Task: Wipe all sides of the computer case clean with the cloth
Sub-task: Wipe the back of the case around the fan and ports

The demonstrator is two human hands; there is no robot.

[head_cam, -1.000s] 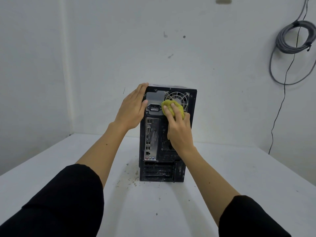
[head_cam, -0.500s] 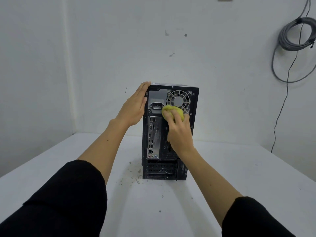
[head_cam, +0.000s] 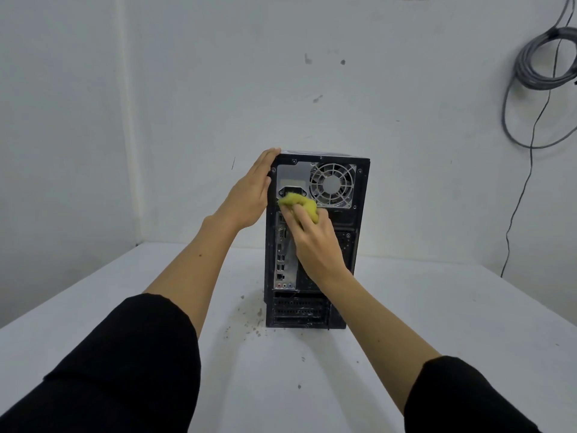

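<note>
I see the white surface (head_cam: 406,307) filling the lower part of the view, set into a corner of white walls. Standing upright near its middle is the black computer case (head_cam: 346,245), rear panel facing me: the power-supply fan grille (head_cam: 332,184) sits at the top right of that panel, the column of ports (head_cam: 281,254) runs down its left side, and the slotted expansion bays are at the bottom.

My two forearms reach in from below, each with a black sleeve (head_cam: 125,364) pushed up above the elbow. My left hand (head_cam: 249,192) lies flat against the case's upper left edge, fingers straight and together, the tips reaching the top corner; it clasps nothing. My right hand (head_cam: 315,242) is on the rear panel just below the fan, its fingers curled round the yellow-green cloth (head_cam: 299,203) and pressing it against the panel at the power socket, left of the fan and above the ports.

A coil of grey cable (head_cam: 543,64) hangs on the wall at the upper right, with a thin black lead dropping from it.

Dark crumbs of dirt (head_cam: 249,323) are scattered on the surface just beside the case's lower left corner.
</note>
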